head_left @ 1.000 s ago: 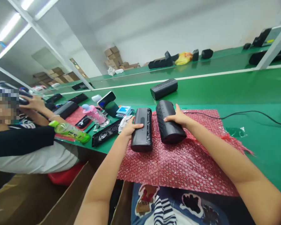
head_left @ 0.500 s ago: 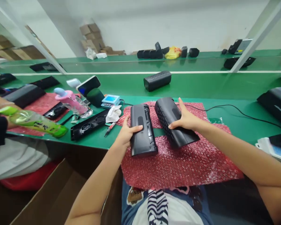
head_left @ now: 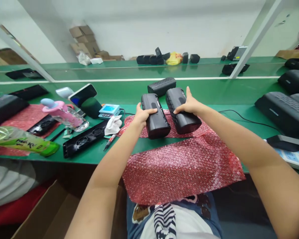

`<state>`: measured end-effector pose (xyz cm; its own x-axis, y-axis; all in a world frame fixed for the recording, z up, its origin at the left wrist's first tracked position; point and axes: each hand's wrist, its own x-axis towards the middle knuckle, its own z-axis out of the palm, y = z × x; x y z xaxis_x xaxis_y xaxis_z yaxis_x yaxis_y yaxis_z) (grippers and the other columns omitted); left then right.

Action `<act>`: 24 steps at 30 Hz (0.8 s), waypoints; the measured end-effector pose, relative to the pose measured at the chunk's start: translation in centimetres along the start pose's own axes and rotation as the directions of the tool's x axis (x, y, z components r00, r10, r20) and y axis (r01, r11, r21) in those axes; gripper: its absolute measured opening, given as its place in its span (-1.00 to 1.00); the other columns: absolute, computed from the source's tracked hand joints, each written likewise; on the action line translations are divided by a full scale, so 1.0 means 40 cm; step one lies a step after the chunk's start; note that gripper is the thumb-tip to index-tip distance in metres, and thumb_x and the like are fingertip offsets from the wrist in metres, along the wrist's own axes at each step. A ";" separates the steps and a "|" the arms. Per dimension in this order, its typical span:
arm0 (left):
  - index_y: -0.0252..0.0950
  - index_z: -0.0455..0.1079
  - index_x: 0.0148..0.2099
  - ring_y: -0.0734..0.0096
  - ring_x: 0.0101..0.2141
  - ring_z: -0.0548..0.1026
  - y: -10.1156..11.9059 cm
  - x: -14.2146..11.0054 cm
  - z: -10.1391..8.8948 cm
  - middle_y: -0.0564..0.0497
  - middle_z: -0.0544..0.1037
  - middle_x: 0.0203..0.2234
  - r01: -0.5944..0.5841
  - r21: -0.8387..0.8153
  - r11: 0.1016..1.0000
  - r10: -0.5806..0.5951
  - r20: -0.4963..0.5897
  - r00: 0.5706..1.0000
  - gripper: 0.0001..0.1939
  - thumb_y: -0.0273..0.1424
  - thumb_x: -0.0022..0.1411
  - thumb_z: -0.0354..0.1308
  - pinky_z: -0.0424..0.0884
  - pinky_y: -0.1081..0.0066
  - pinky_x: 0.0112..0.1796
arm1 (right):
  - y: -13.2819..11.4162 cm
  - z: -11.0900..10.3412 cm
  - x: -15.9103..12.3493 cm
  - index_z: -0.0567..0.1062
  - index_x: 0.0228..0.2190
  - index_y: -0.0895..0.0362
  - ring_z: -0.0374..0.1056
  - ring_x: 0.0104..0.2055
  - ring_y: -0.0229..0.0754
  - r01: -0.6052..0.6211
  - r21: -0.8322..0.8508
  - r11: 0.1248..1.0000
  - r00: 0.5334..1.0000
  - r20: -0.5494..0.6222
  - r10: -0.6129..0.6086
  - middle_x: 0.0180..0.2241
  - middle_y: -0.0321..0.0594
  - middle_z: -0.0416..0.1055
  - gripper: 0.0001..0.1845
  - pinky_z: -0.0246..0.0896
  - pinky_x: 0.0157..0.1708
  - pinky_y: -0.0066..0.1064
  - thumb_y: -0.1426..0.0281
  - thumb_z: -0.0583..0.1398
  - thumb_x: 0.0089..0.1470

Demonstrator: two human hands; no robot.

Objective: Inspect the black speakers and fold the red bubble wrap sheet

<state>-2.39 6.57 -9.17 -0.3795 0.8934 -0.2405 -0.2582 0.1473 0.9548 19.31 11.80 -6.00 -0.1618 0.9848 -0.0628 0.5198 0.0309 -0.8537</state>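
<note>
My left hand [head_left: 142, 117] is wrapped round the left side of a black speaker housing [head_left: 157, 124], thumb lying across its top. Close beside it, a second black speaker housing [head_left: 185, 123] is gripped by my right hand [head_left: 190, 105], with the thumb on its face and the index finger pointing up. Both housings are tilted alike, with a narrow gap between them. Below them and toward me lies red bubble wrap [head_left: 179, 172]. Just behind, a dark speaker [head_left: 161, 87] rests on the green bench.
To the left are a black speaker panel [head_left: 86, 138], a crumpled tissue [head_left: 113, 125], a blue-screened device [head_left: 110, 110], a pink-topped bottle [head_left: 67, 116] and a green drink bottle [head_left: 25, 141]. Large black speakers [head_left: 282, 113] stand at right. A cable [head_left: 249, 120] crosses the bench.
Both hands have moved the housings away from me, toward the back of the bench. The right housing has turned nearly parallel to the left one. The bubble wrap has shifted, and my view has swung right.
</note>
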 end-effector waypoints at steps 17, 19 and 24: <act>-0.25 0.21 0.09 0.32 -0.39 0.53 -0.058 0.118 0.013 -0.08 0.53 -0.20 0.030 0.061 0.998 -0.046 0.278 0.959 -0.27 -0.49 -0.19 0.33 0.54 0.17 -0.21 | 0.043 0.094 0.063 -0.28 0.36 0.11 0.11 0.24 0.19 -0.122 0.007 0.993 0.992 0.031 0.122 0.26 0.17 0.03 0.43 0.19 0.13 0.05 0.36 0.46 -0.34; -0.24 0.22 0.08 0.32 -0.38 0.52 -0.060 0.113 0.012 -0.08 0.52 -0.19 0.014 0.082 0.997 -0.037 0.293 0.955 -0.30 -0.46 -0.17 0.31 0.54 0.18 -0.22 | 0.050 0.083 0.063 -0.19 0.34 0.11 0.20 0.18 0.11 -0.107 0.112 0.988 0.993 0.064 0.101 0.22 0.10 0.14 0.28 0.26 0.10 -0.04 0.39 0.41 -0.25; -0.26 0.26 0.12 0.23 -0.18 0.53 -0.062 0.078 -0.003 -0.14 0.50 -0.04 -0.041 0.161 0.986 -0.009 0.302 0.953 -0.34 -0.39 -0.09 0.27 0.49 0.21 -0.09 | 0.063 0.036 0.031 -0.06 0.31 0.25 0.37 0.03 0.04 -0.147 0.155 0.977 0.983 0.129 0.127 0.13 0.13 0.28 -0.05 0.37 0.00 -0.12 0.36 0.26 0.02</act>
<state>-3.06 8.95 -12.32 -0.0914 0.9785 -0.1851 -0.0962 0.1764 0.9796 19.21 12.86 -8.96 -0.2014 0.9504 -0.2371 0.4013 -0.1407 -0.9051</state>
